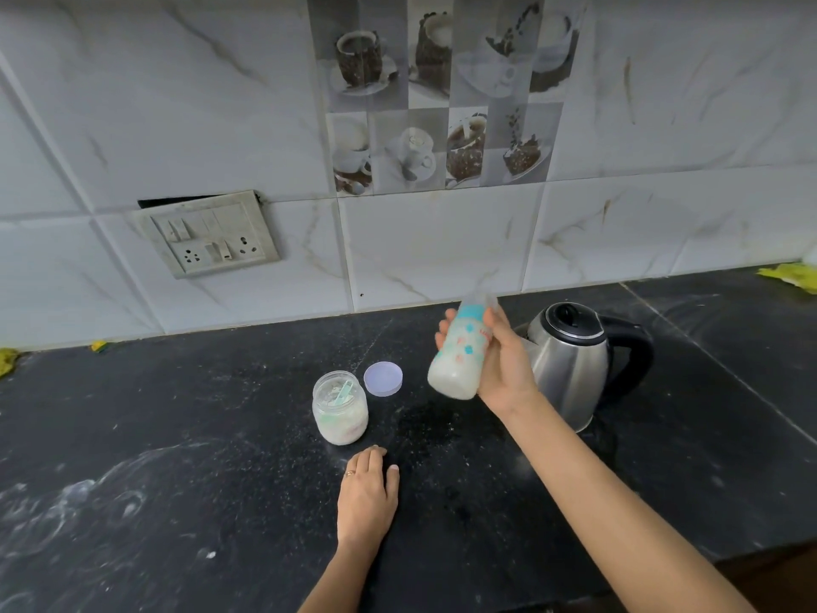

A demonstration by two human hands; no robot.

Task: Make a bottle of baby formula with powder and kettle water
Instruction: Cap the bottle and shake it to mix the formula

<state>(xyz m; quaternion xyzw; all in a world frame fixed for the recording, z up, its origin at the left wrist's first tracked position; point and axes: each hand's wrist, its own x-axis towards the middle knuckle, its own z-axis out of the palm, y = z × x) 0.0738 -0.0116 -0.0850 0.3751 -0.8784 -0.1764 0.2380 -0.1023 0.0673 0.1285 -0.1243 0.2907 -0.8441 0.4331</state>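
One kettle [574, 365] stands on the dark surface [177, 435], and just left of it the right hand [504, 369] holds the one milky bottle [460, 351] aloft and tilted, fingers wrapped round it, while further left of the kettle sit one open powder jar [339, 413] and one loose lid [383, 378], the left hand [367, 493] resting palm-down, fingers relaxed.

Home kitchen, black stone counter [177, 435], marble-look wall tiles [442, 241], coffee-cup picture tiles [437, 95], steel electric kettle [574, 365], wall socket [208, 234]

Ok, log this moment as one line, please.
right hand: holds tilted milky baby bottle | left hand: rests on counter | powder jar: open, lid beside | kettle: behind bottle
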